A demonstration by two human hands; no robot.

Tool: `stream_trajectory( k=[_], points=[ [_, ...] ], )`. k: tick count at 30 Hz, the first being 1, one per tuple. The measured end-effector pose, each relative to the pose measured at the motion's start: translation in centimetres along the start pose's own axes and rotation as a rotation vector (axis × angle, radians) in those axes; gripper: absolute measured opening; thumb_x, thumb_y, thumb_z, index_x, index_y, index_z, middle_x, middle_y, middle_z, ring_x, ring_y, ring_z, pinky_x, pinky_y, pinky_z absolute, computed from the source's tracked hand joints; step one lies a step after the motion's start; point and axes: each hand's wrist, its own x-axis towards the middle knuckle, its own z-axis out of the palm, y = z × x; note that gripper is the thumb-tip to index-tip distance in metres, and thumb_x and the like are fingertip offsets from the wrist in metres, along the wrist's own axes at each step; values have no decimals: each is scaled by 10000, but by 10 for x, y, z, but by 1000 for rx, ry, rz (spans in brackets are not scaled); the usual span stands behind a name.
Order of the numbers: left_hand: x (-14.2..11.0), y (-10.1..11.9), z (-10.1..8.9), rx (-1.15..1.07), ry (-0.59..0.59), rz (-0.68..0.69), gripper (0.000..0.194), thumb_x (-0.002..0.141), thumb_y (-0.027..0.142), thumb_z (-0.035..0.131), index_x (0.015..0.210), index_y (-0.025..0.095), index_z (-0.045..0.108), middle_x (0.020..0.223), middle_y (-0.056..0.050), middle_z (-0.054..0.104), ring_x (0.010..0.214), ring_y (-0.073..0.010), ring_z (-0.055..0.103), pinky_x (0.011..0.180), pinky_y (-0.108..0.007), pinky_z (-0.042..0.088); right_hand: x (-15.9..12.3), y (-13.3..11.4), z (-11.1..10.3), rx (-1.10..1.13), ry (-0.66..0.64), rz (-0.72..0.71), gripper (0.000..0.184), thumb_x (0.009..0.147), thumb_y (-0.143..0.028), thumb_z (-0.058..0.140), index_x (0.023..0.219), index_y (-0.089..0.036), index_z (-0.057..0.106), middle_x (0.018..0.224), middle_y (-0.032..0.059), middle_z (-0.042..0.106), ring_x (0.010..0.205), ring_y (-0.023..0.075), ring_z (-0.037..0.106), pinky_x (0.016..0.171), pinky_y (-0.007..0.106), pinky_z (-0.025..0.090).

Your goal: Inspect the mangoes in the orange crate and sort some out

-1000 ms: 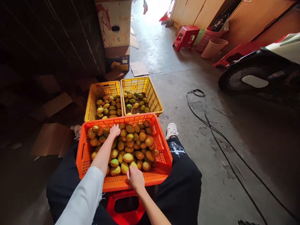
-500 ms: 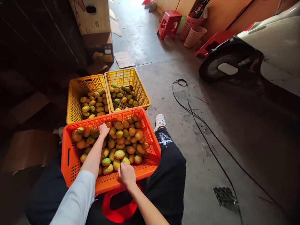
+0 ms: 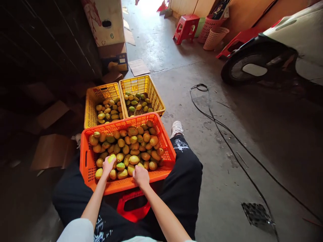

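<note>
An orange plastic crate (image 3: 131, 184), filled with oval yellow-green fruit (image 3: 133, 160), rests tilted toward me between my knees. My left hand (image 3: 108, 167) is above its near left part, closed around a bright yellow oval fruit (image 3: 111, 158). At the near rim, my right hand (image 3: 140, 176) is curled into a closed shape. A bit of yellow shows just beyond its fingers, but what they hold is hidden. Beyond the orange crate stand a left yellow crate (image 3: 90, 106) and a right yellow crate (image 3: 157, 101), each with fruit on the bottom.
A red stool (image 3: 133, 210) is under the near side of the orange crate. Cardboard pieces (image 3: 52, 151) lie on the left. On the right, a black cable (image 3: 227, 129) runs over the floor near a parked scooter (image 3: 254, 69). Another red stool (image 3: 186, 28) stands farther back.
My left hand has come back from the far side of the orange crate to its near left, now with a yellow fruit in it. My right hand stays at the near rim.
</note>
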Motion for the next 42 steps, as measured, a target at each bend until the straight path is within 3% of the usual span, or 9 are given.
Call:
stream_trajectory(
  k=[4,9,17,20,22,27,35,39,42],
  points=[
    [-69,-38,-6,159,25,-29,471,957,457,668,1323,165,621,1162,-183,754,1086,-360,737,943,-452,566,8,1,3,-31,-40,58,331,1047,-206,486,1191,-137,775,1183,195,802,1109,271,777,879,306,542],
    [-114,-28,4,293,93,112,486,1013,418,598,1430,170,566,1389,-217,667,1099,-351,732,921,-446,553,38,10,6,-92,-267,-50,222,921,-271,710,1093,-199,831,1162,143,823,1114,279,778,858,287,556],
    [-114,-10,7,275,180,21,529,1031,440,593,1499,203,528,1406,-209,661,1074,-351,741,891,-455,552,67,57,-3,-183,-85,-28,473,995,-91,398,1352,-132,705,1465,255,635,1397,346,571,1078,451,456],
    [-115,-9,7,267,153,-30,535,1020,437,605,1499,208,536,1415,-214,658,1082,-365,740,918,-480,547,77,82,-12,-220,109,68,491,1000,-104,351,1334,-127,710,1459,285,615,1390,390,544,1071,504,445],
    [-116,-7,7,239,138,-38,545,1013,440,607,1502,209,537,1431,-222,649,1098,-382,734,940,-502,537,88,99,-21,-178,199,-23,496,979,-110,385,1351,-166,709,1492,256,608,1430,396,494,1116,547,410],
    [-119,-2,3,174,120,-62,566,992,461,612,1494,210,546,1459,-237,629,1104,-401,724,971,-524,516,108,134,-38,-62,121,-73,342,934,-174,537,1140,-227,804,1380,222,678,1277,378,602,1129,555,431],
    [-119,-3,5,136,134,-56,545,986,439,627,1471,198,563,1441,-234,638,1129,-398,718,954,-489,521,93,146,-36,-207,153,-25,416,909,-132,565,1281,-221,728,1234,245,709,1281,358,637,1123,540,444],
    [-119,-5,5,101,132,-44,570,981,441,635,1486,190,551,1463,-242,641,1133,-415,720,970,-507,514,88,132,-48,74,182,181,523,832,-174,684,1351,-120,648,1214,283,707,1198,381,694,1029,509,511],
    [-121,-10,8,58,159,-15,606,975,458,650,1503,188,525,1452,-241,659,1137,-422,725,967,-505,520,77,110,-55,631,203,275,516,823,-286,670,1325,-175,624,1228,192,723,1116,311,716,910,414,572]
  ],
)
